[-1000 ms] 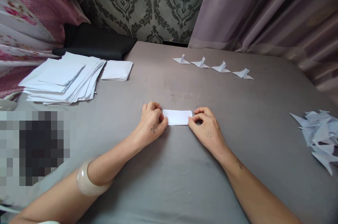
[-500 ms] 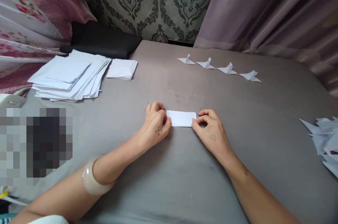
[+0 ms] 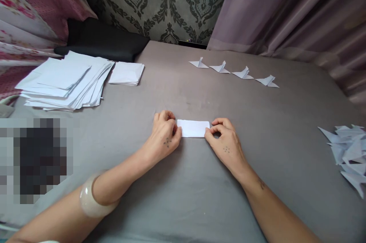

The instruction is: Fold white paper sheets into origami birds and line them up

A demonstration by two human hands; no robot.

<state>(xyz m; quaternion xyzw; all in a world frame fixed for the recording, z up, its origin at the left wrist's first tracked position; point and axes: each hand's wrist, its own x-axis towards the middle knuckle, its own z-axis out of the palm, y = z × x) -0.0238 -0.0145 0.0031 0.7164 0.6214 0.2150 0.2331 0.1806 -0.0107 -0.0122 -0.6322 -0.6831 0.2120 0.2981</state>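
Observation:
A white sheet of paper point(image 3: 193, 128), folded into a narrow rectangle, lies on the grey cloth surface between my hands. At its left end my left hand point(image 3: 166, 132) is closed, thumb and curled fingers pinching the edge. My right hand point(image 3: 224, 136) grips the right end between thumb and index finger, close to the lower corner. The long edges of the paper run level from hand to hand, and its middle is uncovered.
Back left lie a large stack of white paper point(image 3: 65, 79) and a smaller stack of squares point(image 3: 127, 73). Several folded paper birds point(image 3: 220, 67) stand in a row at the back. More folded paper pieces point(image 3: 351, 147) are heaped at the right edge. A black cushion-like item point(image 3: 103, 39) lies behind.
The camera view has shifted slightly, so everything sits a little further left. Both hands keep their hold on the folded paper, which looks unchanged.

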